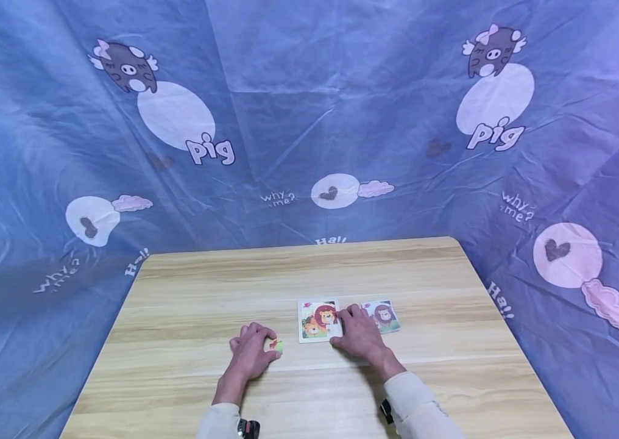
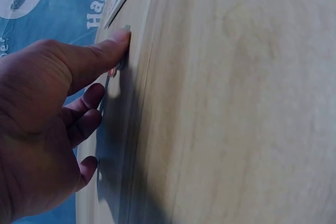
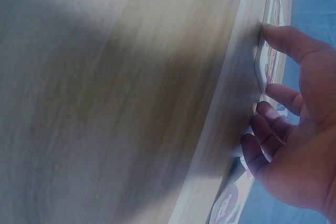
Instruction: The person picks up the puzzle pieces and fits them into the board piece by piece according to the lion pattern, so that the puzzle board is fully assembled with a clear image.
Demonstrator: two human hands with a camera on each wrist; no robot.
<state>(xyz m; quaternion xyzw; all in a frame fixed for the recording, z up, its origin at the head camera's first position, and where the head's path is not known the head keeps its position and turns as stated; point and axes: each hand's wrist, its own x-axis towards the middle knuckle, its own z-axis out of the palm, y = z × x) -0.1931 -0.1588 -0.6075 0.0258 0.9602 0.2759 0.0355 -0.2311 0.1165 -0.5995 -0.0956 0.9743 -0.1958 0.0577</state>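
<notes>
My left hand (image 1: 251,353) pinches a small puzzle piece (image 1: 275,346), green with some red, between thumb and forefinger, low over the table. In the left wrist view the thumb mostly covers this piece. A square, white-bordered puzzle board (image 1: 315,335) with a lion picture lies to its right. A white patch shows in the picture's lower right part. The right hand (image 1: 361,335) holds this board at its lower right, the thumb (image 3: 278,35) and forefinger touching it at separate spots. Its other fingers are bent near the tabletop.
Just right of the board lies a paler lion picture card (image 1: 385,316), partly behind my right hand. Both rest on a wood-grain table (image 1: 194,292). Blue printed cloth (image 1: 287,73) hangs behind the table and along its sides.
</notes>
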